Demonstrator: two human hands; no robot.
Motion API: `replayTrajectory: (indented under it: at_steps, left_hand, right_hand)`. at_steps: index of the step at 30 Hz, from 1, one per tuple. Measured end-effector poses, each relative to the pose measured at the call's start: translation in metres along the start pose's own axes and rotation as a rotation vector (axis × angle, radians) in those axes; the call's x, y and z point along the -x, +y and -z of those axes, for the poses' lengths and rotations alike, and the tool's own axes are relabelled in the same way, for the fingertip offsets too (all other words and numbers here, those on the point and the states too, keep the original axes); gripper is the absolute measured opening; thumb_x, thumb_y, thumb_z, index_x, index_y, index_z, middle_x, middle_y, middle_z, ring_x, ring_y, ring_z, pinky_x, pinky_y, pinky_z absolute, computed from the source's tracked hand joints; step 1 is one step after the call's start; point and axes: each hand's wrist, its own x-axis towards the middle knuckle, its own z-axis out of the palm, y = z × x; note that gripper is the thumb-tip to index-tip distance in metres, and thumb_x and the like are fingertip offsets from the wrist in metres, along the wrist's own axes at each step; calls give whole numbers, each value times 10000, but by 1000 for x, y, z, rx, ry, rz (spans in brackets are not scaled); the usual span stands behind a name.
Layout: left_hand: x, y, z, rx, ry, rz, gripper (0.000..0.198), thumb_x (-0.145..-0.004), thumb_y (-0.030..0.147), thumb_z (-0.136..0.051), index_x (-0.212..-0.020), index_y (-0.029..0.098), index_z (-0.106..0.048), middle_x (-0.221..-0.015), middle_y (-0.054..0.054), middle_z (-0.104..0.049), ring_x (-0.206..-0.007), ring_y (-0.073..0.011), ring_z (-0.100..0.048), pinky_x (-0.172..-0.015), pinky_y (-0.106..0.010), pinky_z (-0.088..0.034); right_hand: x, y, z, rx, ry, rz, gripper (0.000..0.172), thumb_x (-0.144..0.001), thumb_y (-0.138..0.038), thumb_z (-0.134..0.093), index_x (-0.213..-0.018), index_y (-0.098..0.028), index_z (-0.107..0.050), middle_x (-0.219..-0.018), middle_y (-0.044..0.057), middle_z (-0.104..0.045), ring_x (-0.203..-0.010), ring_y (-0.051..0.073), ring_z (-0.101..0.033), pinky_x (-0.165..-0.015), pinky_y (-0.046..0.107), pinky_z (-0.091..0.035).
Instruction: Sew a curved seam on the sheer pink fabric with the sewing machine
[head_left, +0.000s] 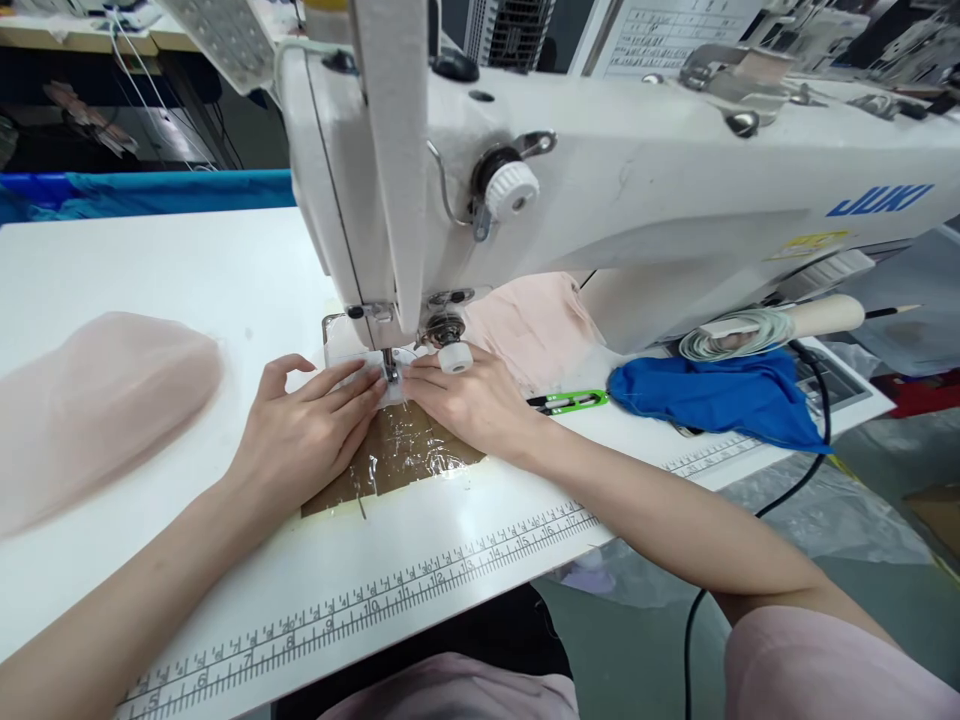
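Blue capitals spell JUKI on the white arm of a sewing machine, with a small yellow label below, its print too small to read. Behind the machine stands a printed sheet ruled into a table, its text illegible. Along the near edge of the white desk runs a ruler strip, with figures from about 5 to 17 legible in the lower row.

Pale pink cloth lies beneath the machine arm, just beyond the right hand. The left hand is palm down, fingers stretched towards the presser foot, one bent apart from the others. The right has its fingers close together on the other side; a white knob partly covers them, so I cannot tell whether they pinch anything.

Under both wrists is a brown panel covered in clear film. Green snips, a blue cloth bundle and a cord coil crowd the right end. Sheer pink fabric spreads at the far left, with bare desk between it and the machine
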Motion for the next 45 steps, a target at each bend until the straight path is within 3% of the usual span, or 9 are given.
replayTrajectory:
  at_steps: [6,12,16,22,26,31,35,41,45]
  left_hand:
    - [0,0,-1,48,2,44,339,-967,172,-441,-1247,294,-589,-1192,-39,-699,-1110,-275,-661,-910,-525,-399]
    - [-1,0,-1,7,24,-3,296,-969,158,-446,-1207,241,-600,-1182,-55,-703,-1098,-258,-667,-957,-516,-393]
    - [0,4,4,-78,30,33,254,-957,283,-518,-1168,182,-615,-1171,-97,-709,-1047,-270,-677,-941,-484,-418]
    - [1,13,23,-77,79,-29,164,-920,296,-570,-879,178,-677,-641,-5,-678,-538,-172,-590,-643,-376,-421]
    - [3,8,25,-27,60,7,162,-933,251,-536,-997,181,-667,-959,-60,-744,-827,-222,-678,-765,-392,-449]
    - [7,0,21,48,92,39,110,-906,206,-569,-969,207,-660,-877,-20,-740,-746,-193,-666,-763,-394,-450]
    - [6,-5,14,190,-9,40,259,-959,172,-460,-1177,187,-600,-1210,-73,-677,-1059,-215,-635,-922,-406,-451]
    - [1,2,7,240,-88,81,306,-974,217,-423,-1182,195,-646,-1064,-73,-693,-915,-221,-629,-846,-435,-468]
    - [2,8,5,209,-116,82,317,-958,281,-468,-1202,209,-657,-1185,-99,-669,-1057,-277,-621,-940,-488,-458]
  right_hand:
    - [0,1,0,56,-23,11,287,-945,-37,-453,-921,-160,-711,-949,24,-759,-914,154,-663,-922,320,-481]
    - [0,1,-1,126,36,35,295,-930,-28,-457,-913,-159,-721,-938,11,-759,-854,152,-653,-911,311,-463]
    - [0,3,-2,137,60,43,300,-912,-24,-451,-908,-163,-717,-923,11,-758,-826,159,-638,-901,323,-450]
    - [3,-5,4,46,153,8,305,-842,1,-439,-868,-155,-700,-920,26,-760,-813,164,-634,-869,331,-440]
    - [5,-15,10,-61,207,97,306,-867,-4,-427,-884,-161,-690,-931,17,-754,-933,151,-647,-807,283,-448]
    - [5,-21,15,6,174,49,335,-889,8,-402,-763,-161,-662,-779,32,-716,-824,168,-627,-824,323,-458]
    - [6,-26,16,-86,40,4,306,-923,-28,-393,-1021,-125,-666,-1052,73,-717,-927,182,-627,-757,297,-494]
    - [8,-18,15,-91,-116,-115,265,-903,-48,-413,-1024,-99,-642,-1141,137,-686,-959,217,-601,-740,330,-496]
    - [7,-13,13,-100,-112,-156,233,-890,-94,-445,-1024,-99,-635,-1078,136,-706,-1004,234,-595,-774,346,-472]
